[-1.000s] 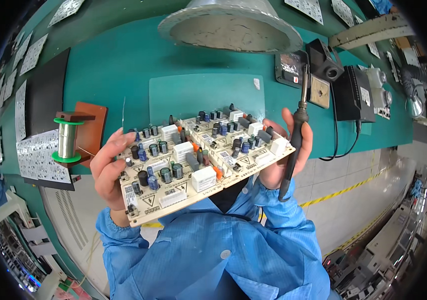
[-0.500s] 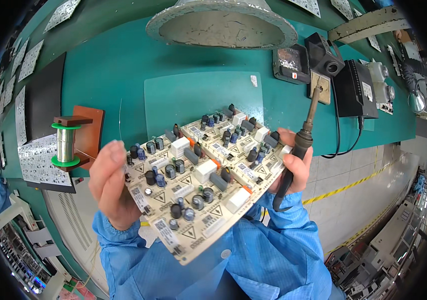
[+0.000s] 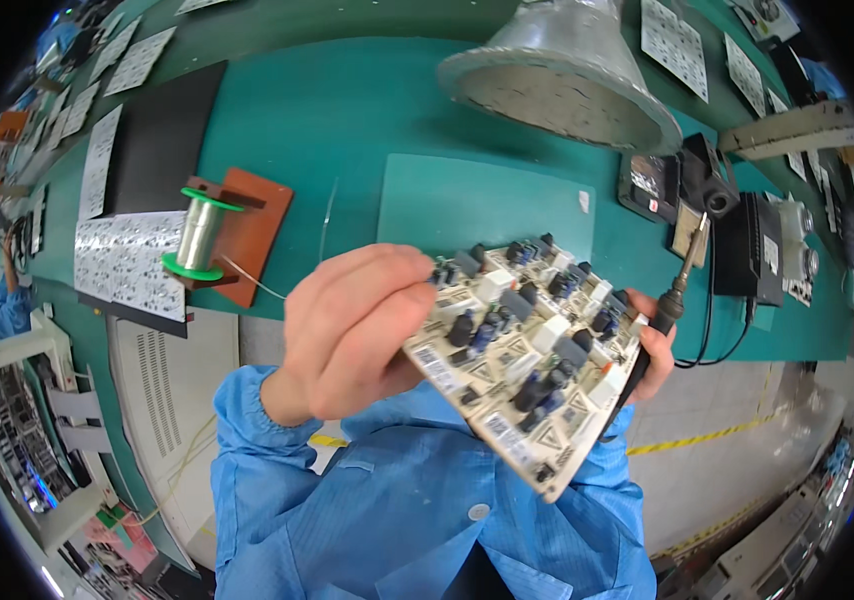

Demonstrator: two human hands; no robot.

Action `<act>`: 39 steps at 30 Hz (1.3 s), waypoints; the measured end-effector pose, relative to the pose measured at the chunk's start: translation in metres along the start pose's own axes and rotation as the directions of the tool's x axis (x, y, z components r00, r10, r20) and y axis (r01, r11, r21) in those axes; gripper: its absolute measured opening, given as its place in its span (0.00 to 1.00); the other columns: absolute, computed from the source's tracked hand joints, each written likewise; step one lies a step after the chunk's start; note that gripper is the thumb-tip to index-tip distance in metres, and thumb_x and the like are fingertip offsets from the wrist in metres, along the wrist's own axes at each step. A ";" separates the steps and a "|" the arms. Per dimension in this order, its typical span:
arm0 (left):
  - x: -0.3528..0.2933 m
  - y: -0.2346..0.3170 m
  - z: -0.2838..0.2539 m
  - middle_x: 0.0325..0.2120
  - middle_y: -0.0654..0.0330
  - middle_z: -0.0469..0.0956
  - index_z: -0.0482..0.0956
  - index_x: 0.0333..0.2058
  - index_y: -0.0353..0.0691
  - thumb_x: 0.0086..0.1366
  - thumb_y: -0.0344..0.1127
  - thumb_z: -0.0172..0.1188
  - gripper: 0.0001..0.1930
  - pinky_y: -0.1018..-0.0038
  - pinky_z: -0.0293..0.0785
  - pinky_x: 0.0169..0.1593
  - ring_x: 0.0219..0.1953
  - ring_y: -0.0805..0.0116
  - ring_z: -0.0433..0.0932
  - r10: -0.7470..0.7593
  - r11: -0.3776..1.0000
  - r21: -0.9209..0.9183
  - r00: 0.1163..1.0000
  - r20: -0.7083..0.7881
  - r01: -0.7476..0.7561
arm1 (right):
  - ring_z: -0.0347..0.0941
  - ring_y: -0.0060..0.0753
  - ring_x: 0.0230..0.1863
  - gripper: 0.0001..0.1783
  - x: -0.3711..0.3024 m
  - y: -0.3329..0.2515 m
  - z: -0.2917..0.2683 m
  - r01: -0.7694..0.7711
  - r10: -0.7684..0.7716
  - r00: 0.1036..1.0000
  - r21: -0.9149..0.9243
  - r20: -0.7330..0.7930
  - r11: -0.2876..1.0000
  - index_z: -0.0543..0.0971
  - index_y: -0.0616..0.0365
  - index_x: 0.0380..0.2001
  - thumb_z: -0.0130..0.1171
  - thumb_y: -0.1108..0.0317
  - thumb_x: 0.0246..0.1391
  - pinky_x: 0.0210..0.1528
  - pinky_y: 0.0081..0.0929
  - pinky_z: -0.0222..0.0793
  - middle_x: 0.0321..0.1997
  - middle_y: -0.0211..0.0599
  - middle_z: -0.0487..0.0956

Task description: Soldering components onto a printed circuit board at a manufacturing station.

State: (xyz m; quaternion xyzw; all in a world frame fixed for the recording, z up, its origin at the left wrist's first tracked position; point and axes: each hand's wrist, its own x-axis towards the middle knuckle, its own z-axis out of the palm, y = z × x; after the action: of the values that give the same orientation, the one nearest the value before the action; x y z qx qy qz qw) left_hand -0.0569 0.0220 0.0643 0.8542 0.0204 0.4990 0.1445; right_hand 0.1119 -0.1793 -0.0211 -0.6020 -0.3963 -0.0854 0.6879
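Note:
A cream circuit board panel (image 3: pixel 492 422), crowded with capacitors and white block parts, is held tilted above my lap. My left hand (image 3: pixel 357 335) is closed at its left edge, fingers bent over the far-left corner; the thumb is hidden. My right hand (image 3: pixel 655 345) grips the panel's right side and also a black-handled soldering iron (image 3: pixel 669 308), whose metal tip points up and away. Thin solder wire (image 3: pixel 252 278) runs from a green-flanged spool (image 3: pixel 201 232) toward my left hand. Beyond that hand another thin wire length (image 3: pixel 328 215) shows; whether they join is hidden.
The spool sits on a brown stand (image 3: pixel 265 215) at the left, beside boards (image 3: pixel 132 262) on a black sheet. A metal hood (image 3: pixel 567 90) hangs over the green mat (image 3: pixel 487 200). Back right stand an iron holder (image 3: pixel 709 175), a small tray (image 3: pixel 647 185) and a black box (image 3: pixel 750 250).
The whole view has shifted, so the bench appears farther right. The panel is turned and tilted more steeply. My left hand has moved from its left side up over the far-left corner.

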 end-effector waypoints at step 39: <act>-0.039 -0.016 0.009 0.35 0.47 0.76 0.70 0.33 0.32 0.43 0.26 0.71 0.20 0.47 0.65 0.55 0.40 0.52 0.77 -0.374 0.900 -0.335 0.890 -0.259 0.280 | 0.70 0.52 0.54 0.25 -0.006 0.008 0.023 -0.161 0.198 0.969 0.233 -0.147 0.959 0.62 0.50 0.54 0.57 0.61 0.56 0.56 0.47 0.67 0.58 0.56 0.67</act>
State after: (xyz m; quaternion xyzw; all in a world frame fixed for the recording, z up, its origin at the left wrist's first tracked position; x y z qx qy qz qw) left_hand -0.0668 0.0284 0.0231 0.7164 0.1155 0.5953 0.3450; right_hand 0.1022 -0.1590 -0.0320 -0.5466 -0.2873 -0.0289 0.7861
